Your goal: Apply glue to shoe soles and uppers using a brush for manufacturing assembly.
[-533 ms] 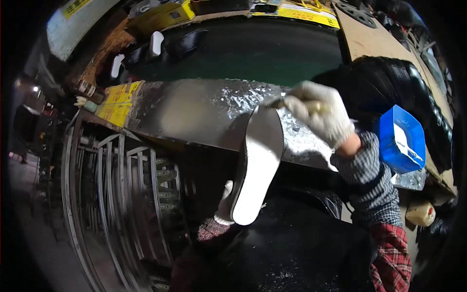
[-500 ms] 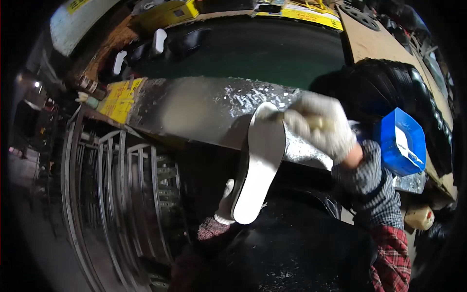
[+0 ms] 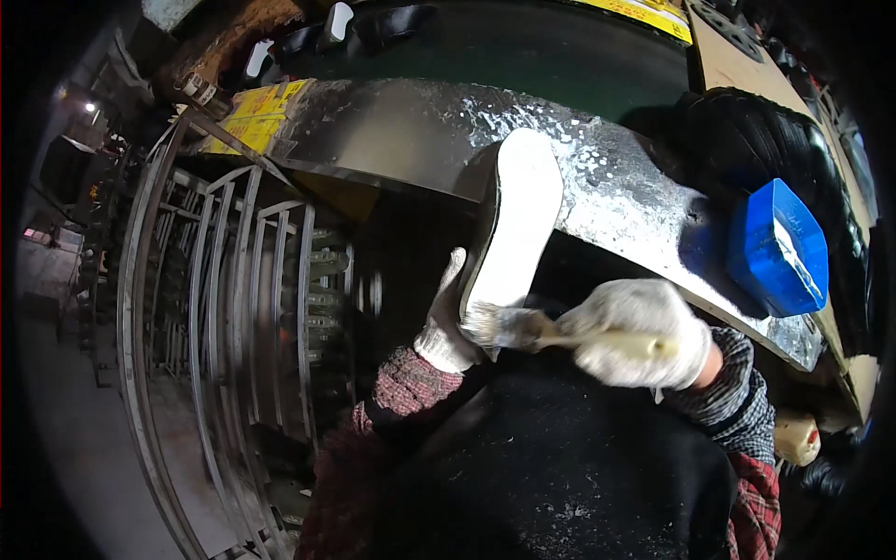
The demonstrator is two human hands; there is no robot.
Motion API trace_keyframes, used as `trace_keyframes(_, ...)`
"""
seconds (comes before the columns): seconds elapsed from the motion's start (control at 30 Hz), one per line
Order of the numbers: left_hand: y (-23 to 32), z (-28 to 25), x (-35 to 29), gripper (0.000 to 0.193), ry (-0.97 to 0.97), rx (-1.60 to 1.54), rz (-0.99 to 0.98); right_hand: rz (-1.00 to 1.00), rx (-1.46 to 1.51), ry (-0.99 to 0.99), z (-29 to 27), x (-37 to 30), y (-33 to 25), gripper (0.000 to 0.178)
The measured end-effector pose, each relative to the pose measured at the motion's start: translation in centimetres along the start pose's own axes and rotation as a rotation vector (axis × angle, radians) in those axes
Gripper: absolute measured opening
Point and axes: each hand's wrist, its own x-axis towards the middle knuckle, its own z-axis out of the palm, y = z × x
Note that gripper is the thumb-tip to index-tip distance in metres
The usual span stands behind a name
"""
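My right hand [image 3: 642, 333], gloved, is closed around the handle of a brush [image 3: 523, 329], its bristles touching the lower end of a white shoe sole [image 3: 515, 224] at the centre of the frame. My left hand [image 3: 446, 322], also gloved, grips that sole's lower edge from the left and holds it upright. Behind it runs a glue-spattered metal ledge [image 3: 616, 177]. A blue tub [image 3: 775, 250] sits on the ledge at the right. A metal rack [image 3: 224, 299] fills the left side.

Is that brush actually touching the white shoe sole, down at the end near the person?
Touching. In the head view the bristles of the brush, held by the gloved right hand, press against the lower end of the white sole, with no gap between them. The left hand steadies the sole.
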Motion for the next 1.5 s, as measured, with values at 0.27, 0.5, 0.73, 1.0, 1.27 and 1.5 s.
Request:
trace_keyframes(0.27,2.1,-3.5,-1.4,0.081,0.058,0.036,-0.087,0.014,0.036,0.001,-1.1,-0.6,1.4,0.024)
trace_keyframes(0.5,3.5,-7.9,-2.7,0.073,-0.064,-0.233,-0.170,0.279,0.091,0.679,-6.6,0.9,8.4,0.024)
trace_keyframes(0.73,4.4,-9.4,-4.4,0.076,0.114,0.087,-0.116,0.187,-0.418,-0.170,-4.0,2.4,-1.1,0.018)
trace_keyframes(1.0,3.4,-3.9,-3.0,0.064,0.105,0.235,-0.030,-0.301,-0.726,0.030,-7.6,8.1,5.5,0.026)
trace_keyframes(1.27,6.8,6.4,2.8,0.067,0.816,0.614,0.145,-0.146,-0.540,0.365,-9.5,-1.2,-2.2,0.022)
trace_keyframes(1.5,16.0,6.0,12.8,0.050,0.653,0.418,0.442,0.131,-0.278,1.307,-11.8,-18.1,-4.5,0.024)
